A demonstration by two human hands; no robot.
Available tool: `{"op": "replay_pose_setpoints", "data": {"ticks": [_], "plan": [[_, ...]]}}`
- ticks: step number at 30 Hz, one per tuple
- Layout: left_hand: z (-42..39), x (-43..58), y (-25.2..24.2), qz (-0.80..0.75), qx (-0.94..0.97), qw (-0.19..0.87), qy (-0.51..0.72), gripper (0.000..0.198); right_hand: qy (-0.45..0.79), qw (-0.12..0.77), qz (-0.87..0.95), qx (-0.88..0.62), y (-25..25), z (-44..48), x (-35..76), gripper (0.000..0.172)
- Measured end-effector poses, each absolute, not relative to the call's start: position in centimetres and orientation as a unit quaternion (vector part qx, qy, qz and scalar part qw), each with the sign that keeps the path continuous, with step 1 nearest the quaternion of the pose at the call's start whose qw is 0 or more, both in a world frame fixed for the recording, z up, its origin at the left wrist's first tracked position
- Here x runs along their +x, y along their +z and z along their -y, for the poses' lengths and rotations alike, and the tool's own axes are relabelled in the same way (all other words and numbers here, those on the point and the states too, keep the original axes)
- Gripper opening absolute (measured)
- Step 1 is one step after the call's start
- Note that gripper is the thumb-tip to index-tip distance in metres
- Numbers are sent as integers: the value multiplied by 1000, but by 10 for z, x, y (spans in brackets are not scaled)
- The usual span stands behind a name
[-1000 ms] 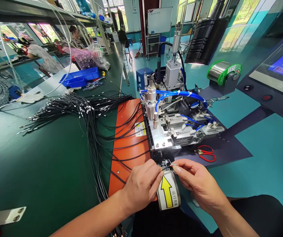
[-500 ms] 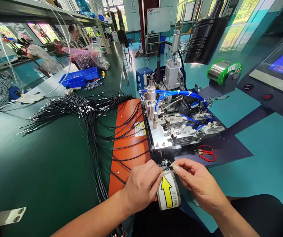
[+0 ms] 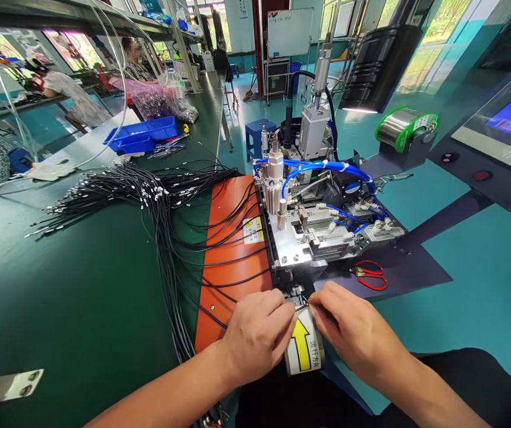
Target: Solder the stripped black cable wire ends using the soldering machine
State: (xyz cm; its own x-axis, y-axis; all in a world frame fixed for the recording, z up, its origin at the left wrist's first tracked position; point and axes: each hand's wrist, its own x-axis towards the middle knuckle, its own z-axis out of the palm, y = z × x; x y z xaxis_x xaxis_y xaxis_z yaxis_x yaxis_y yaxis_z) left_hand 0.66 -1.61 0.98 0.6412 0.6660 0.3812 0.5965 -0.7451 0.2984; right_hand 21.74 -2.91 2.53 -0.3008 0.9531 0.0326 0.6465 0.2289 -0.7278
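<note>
My left hand [image 3: 262, 330] is closed on a thin black cable just in front of the metal machine [image 3: 295, 238]. Facing it, my right hand [image 3: 356, 330] pinches the cable's end, a small gap from the left fingertips. Below the fingers is a rounded metal part with a white label and yellow arrow [image 3: 302, 345]. Single black cables cross the orange plate [image 3: 232, 238] into the machine's left side. A thick bundle of black cables [image 3: 161, 208] with pale tips lies over the green table [image 3: 81, 309].
Red-handled cutters [image 3: 371, 276] lie right of the machine. Behind them are a solder spool [image 3: 404, 128], a black lamp [image 3: 378, 68] and a control panel [image 3: 482, 172]. A blue tray [image 3: 143, 137] stands at the table's far side. Seated people work at the far left.
My right hand's fingers have rolled over and closed more tightly round the cable end. My left hand has barely moved. The view has shifted slightly.
</note>
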Motion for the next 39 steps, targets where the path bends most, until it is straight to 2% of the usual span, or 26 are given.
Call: {"op": "replay_pose_setpoints", "data": {"ticks": [2,5,8,11,16,28,39], "plan": [[16,7,10,-367,890,97,251,19,325,256,731,-542,26,30,218,22],[16,7,10,-375,879,130,263,21,429,280,648,-564,26,31,226,18],[15,8,10,-373,877,139,269,22,525,297,549,-578,24,30,237,30],[15,8,10,-376,875,143,270,23,567,306,495,-583,21,29,240,36],[15,7,10,-376,874,146,272,24,578,322,493,-565,21,30,232,32],[14,8,10,-380,872,148,271,24,569,288,501,-586,15,31,225,41],[14,8,10,-375,874,150,270,24,528,294,540,-586,15,28,223,38]]}}
